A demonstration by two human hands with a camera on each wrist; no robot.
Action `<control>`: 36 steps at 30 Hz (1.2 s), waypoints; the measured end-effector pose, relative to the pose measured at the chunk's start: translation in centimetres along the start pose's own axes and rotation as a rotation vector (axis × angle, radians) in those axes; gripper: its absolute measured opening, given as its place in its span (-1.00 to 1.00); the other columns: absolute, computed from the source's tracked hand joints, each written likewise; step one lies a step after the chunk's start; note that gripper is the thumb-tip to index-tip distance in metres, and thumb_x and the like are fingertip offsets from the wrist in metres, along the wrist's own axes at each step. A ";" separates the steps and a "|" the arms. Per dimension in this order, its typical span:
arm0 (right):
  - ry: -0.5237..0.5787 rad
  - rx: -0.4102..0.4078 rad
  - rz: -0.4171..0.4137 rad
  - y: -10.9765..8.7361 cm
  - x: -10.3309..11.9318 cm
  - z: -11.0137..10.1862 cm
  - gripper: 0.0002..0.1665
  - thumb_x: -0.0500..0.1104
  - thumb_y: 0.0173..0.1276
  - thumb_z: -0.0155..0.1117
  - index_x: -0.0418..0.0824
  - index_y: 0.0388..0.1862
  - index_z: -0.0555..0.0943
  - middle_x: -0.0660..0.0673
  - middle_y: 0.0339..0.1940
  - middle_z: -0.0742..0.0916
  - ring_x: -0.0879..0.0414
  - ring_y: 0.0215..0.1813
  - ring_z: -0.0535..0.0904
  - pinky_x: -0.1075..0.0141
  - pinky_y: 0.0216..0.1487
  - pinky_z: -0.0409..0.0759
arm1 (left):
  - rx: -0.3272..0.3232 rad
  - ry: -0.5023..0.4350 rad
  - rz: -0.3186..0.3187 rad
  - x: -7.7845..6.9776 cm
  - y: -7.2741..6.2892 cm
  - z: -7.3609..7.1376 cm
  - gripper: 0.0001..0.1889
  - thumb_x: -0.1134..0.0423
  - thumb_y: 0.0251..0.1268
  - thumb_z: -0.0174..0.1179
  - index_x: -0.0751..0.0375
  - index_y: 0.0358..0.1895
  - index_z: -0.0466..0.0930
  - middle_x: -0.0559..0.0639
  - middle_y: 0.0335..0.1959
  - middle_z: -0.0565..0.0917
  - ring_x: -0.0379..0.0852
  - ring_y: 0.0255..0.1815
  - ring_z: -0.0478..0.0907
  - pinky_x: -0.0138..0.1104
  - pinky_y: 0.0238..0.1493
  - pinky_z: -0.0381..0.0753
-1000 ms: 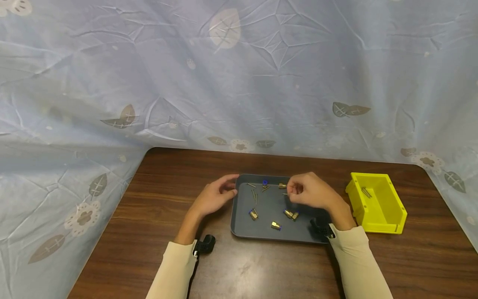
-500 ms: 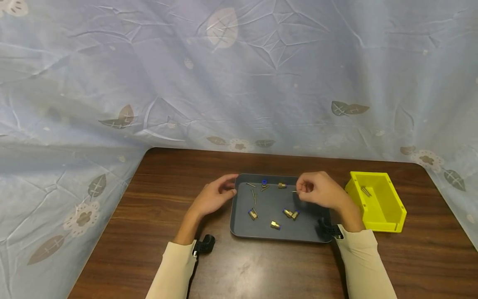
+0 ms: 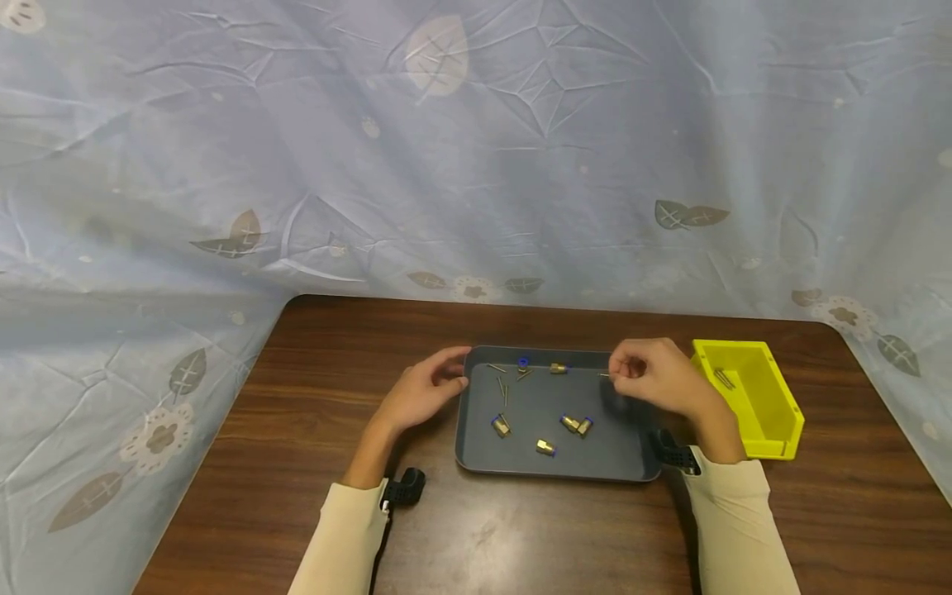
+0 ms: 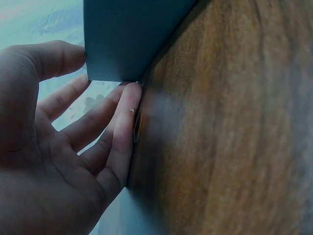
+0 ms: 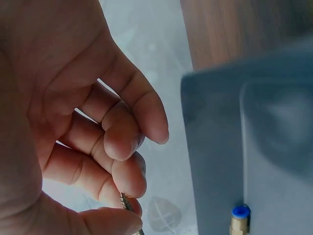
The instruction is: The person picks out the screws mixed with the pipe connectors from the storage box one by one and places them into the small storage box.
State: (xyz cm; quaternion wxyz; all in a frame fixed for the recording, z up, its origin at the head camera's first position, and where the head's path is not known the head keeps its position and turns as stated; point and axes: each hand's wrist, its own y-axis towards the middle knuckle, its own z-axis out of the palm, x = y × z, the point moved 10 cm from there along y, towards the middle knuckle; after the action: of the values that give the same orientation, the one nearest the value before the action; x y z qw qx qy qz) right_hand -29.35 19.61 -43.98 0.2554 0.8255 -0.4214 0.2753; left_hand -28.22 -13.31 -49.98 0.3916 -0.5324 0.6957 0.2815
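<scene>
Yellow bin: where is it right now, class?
In the head view, the yellow bin stands on the wooden table, to the right of the grey tray and the right hand.

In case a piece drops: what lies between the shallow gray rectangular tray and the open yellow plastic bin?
Head view: brown wood-grain tabletop, partly hidden by the person's right hand and wrist.
</scene>
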 end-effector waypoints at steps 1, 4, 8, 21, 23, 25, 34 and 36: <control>-0.001 -0.007 0.004 -0.1 -0.1 -0.2 -0.83 -0.37 0.25 0.49 -0.12 -0.33 0.72 0.12 -0.45 0.64 0.15 -0.38 0.53 0.30 -0.32 0.54 | 0.000 -0.001 0.000 0.0 0.0 0.0 -0.44 0.21 0.58 0.32 0.03 0.59 0.55 0.15 0.21 0.80 0.07 0.08 0.73 0.06 0.17 0.63; -0.006 -0.021 0.020 -0.6 -0.6 -0.9 -0.87 -0.35 0.27 0.48 -0.13 -0.31 0.73 0.11 -0.44 0.64 0.15 -0.38 0.53 0.31 -0.32 0.53 | 0.000 -0.002 -0.001 0.0 0.0 0.0 -0.44 0.21 0.58 0.32 0.04 0.59 0.55 0.15 0.21 0.80 0.07 0.08 0.73 0.06 0.18 0.63; -0.013 -0.034 0.033 -1.1 -1.2 -1.7 -0.90 -0.35 0.29 0.48 -0.17 -0.30 0.74 0.09 -0.43 0.65 0.13 -0.37 0.53 0.31 -0.31 0.52 | 0.000 0.001 -0.002 0.0 0.0 0.0 -0.44 0.21 0.58 0.31 0.04 0.58 0.55 0.15 0.20 0.80 0.05 0.06 0.72 0.04 0.16 0.63; -0.017 -0.148 0.088 -3.3 -3.2 -5.1 -0.90 -0.39 0.32 0.48 -0.22 -0.27 0.74 0.04 -0.41 0.67 0.13 -0.35 0.54 0.42 -0.30 0.50 | 0.000 0.002 0.002 0.2 0.1 0.0 -0.44 0.21 0.59 0.31 0.05 0.59 0.55 0.15 0.19 0.81 0.05 0.07 0.74 0.04 0.16 0.64; -0.017 -0.166 0.101 -3.8 -3.5 -5.6 -0.90 -0.39 0.32 0.48 -0.22 -0.27 0.75 0.03 -0.41 0.68 0.14 -0.35 0.54 0.43 -0.31 0.50 | 0.002 0.003 0.003 0.1 0.1 0.0 -0.44 0.21 0.59 0.31 0.05 0.59 0.54 0.15 0.20 0.81 0.06 0.08 0.74 0.04 0.17 0.64; -0.018 -0.182 0.115 -4.3 -3.7 -6.2 -0.90 -0.39 0.33 0.48 -0.22 -0.27 0.75 0.02 -0.41 0.68 0.15 -0.36 0.53 0.43 -0.33 0.48 | 0.005 0.003 0.003 0.1 0.1 0.1 -0.43 0.21 0.59 0.31 0.05 0.59 0.54 0.15 0.20 0.80 0.07 0.09 0.74 0.05 0.18 0.63; -0.067 -0.244 0.180 -6.5 -4.9 -8.7 -0.94 -0.37 0.41 0.43 -0.24 -0.23 0.77 -0.02 -0.38 0.70 0.19 -0.33 0.52 0.46 -0.30 0.46 | 0.004 0.000 -0.005 0.3 0.1 0.1 -0.43 0.20 0.59 0.31 0.02 0.60 0.53 0.16 0.23 0.79 0.09 0.12 0.73 0.07 0.18 0.63; -0.083 -0.252 0.200 -7.0 -5.5 -9.1 -0.93 -0.37 0.42 0.44 -0.23 -0.21 0.77 -0.03 -0.35 0.71 0.20 -0.32 0.52 0.47 -0.29 0.46 | 0.005 -0.005 -0.005 0.3 0.1 0.1 -0.43 0.20 0.60 0.31 0.02 0.60 0.53 0.17 0.23 0.79 0.10 0.13 0.72 0.07 0.18 0.63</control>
State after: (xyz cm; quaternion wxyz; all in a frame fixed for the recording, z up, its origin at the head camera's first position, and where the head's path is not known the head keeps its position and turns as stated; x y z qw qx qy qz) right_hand -28.37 32.20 -42.40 0.3108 0.7513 -0.5430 0.2099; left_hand -28.28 -13.33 -50.27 0.3951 -0.5324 0.6942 0.2802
